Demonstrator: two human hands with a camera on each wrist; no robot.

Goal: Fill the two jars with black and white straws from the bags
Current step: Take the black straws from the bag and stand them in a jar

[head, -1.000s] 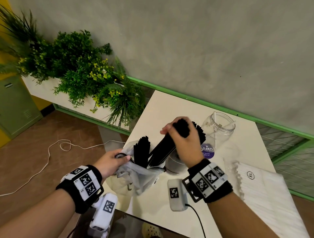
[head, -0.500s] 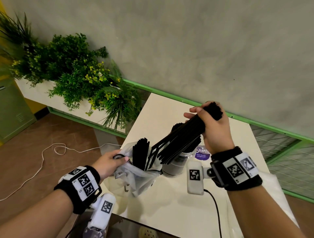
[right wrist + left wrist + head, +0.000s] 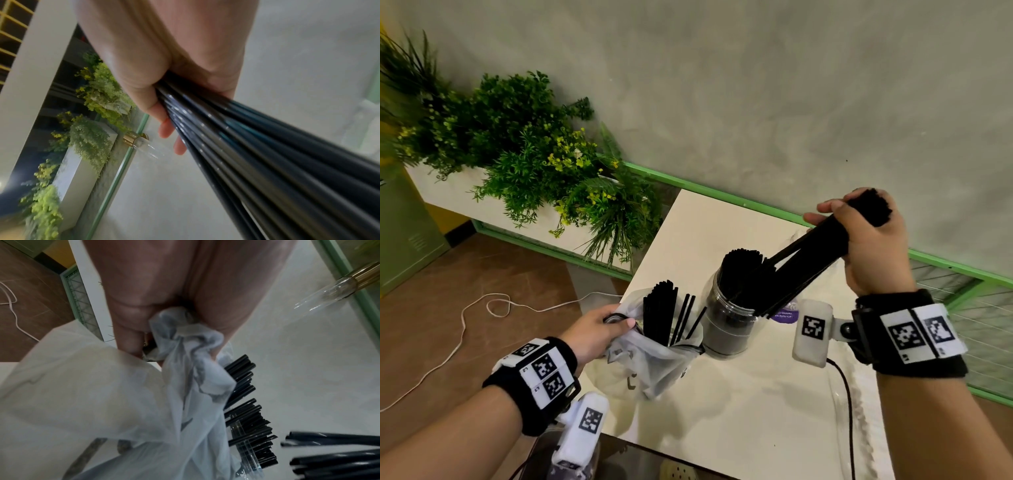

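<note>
My right hand [image 3: 866, 240] is raised above the table's far side and grips a thick bundle of black straws [image 3: 808, 253] near its upper end. The bundle slants down to the left, and its lower ends fan out at the right side of a clear jar [image 3: 726, 322] that holds black straws. In the right wrist view, the hand [image 3: 164, 65] is wrapped round the same straws [image 3: 267, 146]. My left hand [image 3: 602, 329] pinches the rim of a translucent bag [image 3: 654, 359] with more black straws [image 3: 659, 308] standing in it. The left wrist view shows that pinch [image 3: 179, 331] on the bag [image 3: 102, 402].
A purple label [image 3: 786, 311] shows behind the bundle; the second jar is hidden. A clear plastic pack edge [image 3: 859, 421] lies by my right forearm. The cream table [image 3: 756, 411] meets a green rail [image 3: 688, 185] and grey wall. Planter greenery [image 3: 534, 154] stands left, and a white cable [image 3: 462, 329] crosses the floor.
My right hand has pulled the black bundle up out of the bag and swung it right, so its lower ends hang by the jar. The left hand still holds the bag.
</note>
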